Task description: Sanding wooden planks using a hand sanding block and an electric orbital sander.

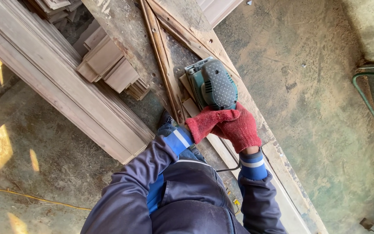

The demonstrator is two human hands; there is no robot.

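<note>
Sander (214,84) sits flat on the wooden strip (190,107), my left hand (207,122) and right hand (239,127) clasped together behind it, so I press evenly.

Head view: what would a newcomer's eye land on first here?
Probably the two red knit gloves: the right hand and left hand meet at the rear of a green and grey power sander in the middle of the picture. The sander sits on a pale wooden strip on a worn workbench. To the left, long pale boards slant across a dusty concrete floor.
</note>
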